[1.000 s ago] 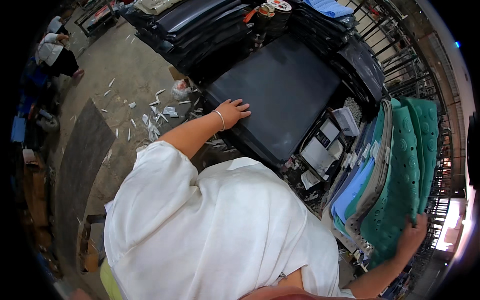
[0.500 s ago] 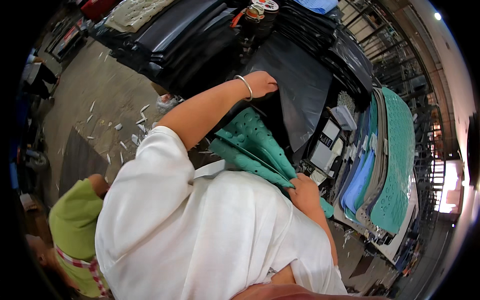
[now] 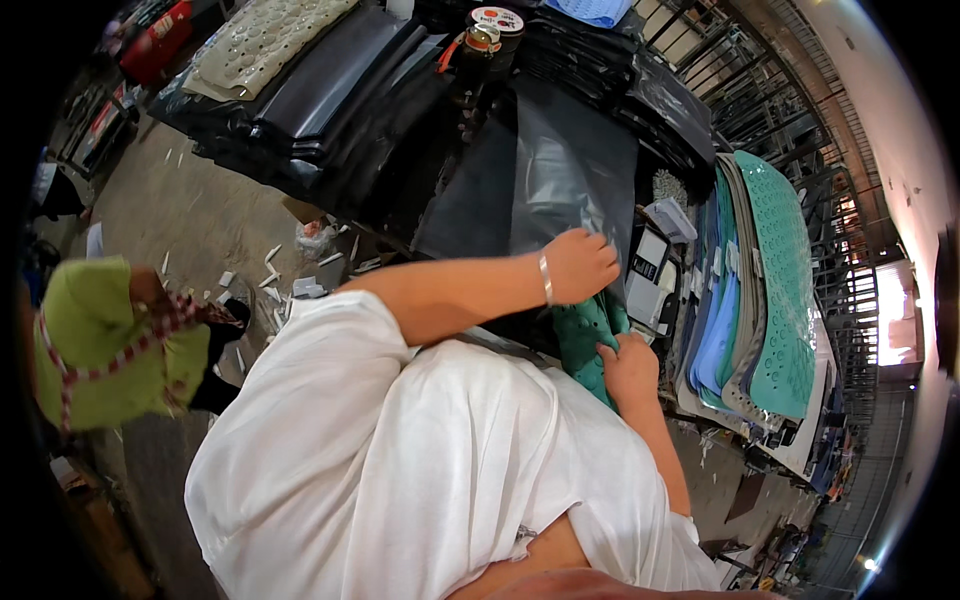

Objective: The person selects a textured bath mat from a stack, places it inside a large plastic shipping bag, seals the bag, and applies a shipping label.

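My left hand point(image 3: 585, 265), with a silver bangle at its wrist, is closed at the near edge of a black plastic sheet point(image 3: 565, 180), seemingly gripping it; its fingertips are hidden. Just below it a green rubber bath mat with round bumps point(image 3: 582, 350) is folded into a narrow bundle against my front. My right hand point(image 3: 630, 370) grips the right side of this mat, thumb on top. The mat's upper end goes under my left hand and the sheet's edge, so I cannot tell how far it reaches.
Stacked black plastic point(image 3: 310, 85) with a beige mat point(image 3: 265, 45) on top lies far left. A dark round tin point(image 3: 495, 25) stands at the back. On the right are a small open box point(image 3: 650, 270) and several upright mats point(image 3: 765, 290). A person in green point(image 3: 110, 340) is at left.
My left hand has come down and right, close to my right hand. The green mat, spread leftward before, is now bunched between them. The plastic has shifted toward me; the person at left has moved.
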